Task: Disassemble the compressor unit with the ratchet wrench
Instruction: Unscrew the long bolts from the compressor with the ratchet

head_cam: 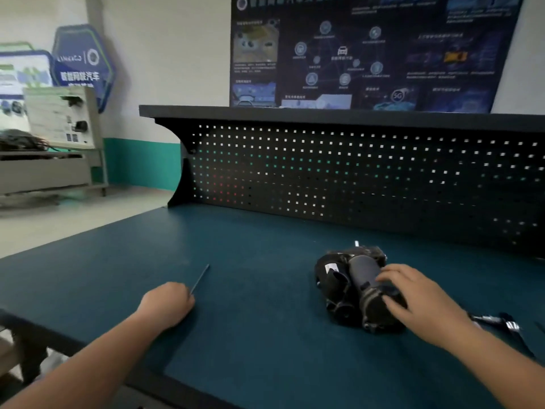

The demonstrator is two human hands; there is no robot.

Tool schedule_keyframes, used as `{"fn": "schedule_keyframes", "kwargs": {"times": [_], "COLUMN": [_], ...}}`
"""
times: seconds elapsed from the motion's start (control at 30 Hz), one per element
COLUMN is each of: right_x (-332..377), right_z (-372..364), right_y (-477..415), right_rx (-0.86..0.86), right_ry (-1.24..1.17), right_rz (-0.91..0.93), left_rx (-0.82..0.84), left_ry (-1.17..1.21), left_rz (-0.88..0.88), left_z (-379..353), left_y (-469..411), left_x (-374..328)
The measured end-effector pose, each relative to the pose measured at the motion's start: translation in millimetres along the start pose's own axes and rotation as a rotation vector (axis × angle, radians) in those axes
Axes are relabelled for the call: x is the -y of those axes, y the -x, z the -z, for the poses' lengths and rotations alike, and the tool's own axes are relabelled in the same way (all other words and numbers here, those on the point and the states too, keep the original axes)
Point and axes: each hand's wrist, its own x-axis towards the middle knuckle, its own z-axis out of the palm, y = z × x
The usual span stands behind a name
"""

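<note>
The black compressor unit [351, 286] lies on its side on the blue-green bench top, right of centre. My right hand [413, 296] rests on its near right end, fingers spread and curved over the housing. My left hand [168, 304] is on the bench to the left with curled fingers, gripping the near end of a thin dark rod [200, 278] that points away to the upper right. A chrome tool, probably the ratchet wrench [495, 321], lies on the bench just behind my right wrist, partly hidden by it.
A black pegboard back panel [354, 172] with a shelf on top stands along the far edge of the bench [250, 335]. The bench's left edge drops to the floor. A grey trolley [53, 149] stands far left.
</note>
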Motion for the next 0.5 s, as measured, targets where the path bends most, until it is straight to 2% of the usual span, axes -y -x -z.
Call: {"fn": "schedule_keyframes", "kwargs": {"times": [0.1,0.17,0.27,0.4,0.5], "right_x": [42.8,55.1,55.6,50.0,49.1], "right_z": [-10.5,-20.4,-28.0,-35.3,-34.3], "right_y": [-25.7,-41.0,-55.6,-56.4,-60.2], "right_rx": [-0.055,0.015,0.143,0.238,0.279], "right_ry": [0.011,0.053,0.086,0.156,0.123], "right_rz": [0.037,0.009,-0.083,-0.089,-0.101], "left_rx": [-0.024,-0.013,-0.008,-0.086,-0.169], "left_ry": [-0.046,-0.011,0.160,0.197,0.342], "left_rz": [-0.037,-0.032,-0.009,-0.001,0.015], "left_z": [-7.1,-13.7,-20.3,-24.8,-20.8], "left_y": [-32.2,-44.2,-49.9,-47.1,-41.8], "left_x": [5.2,11.2,18.3,22.0,21.7]}}
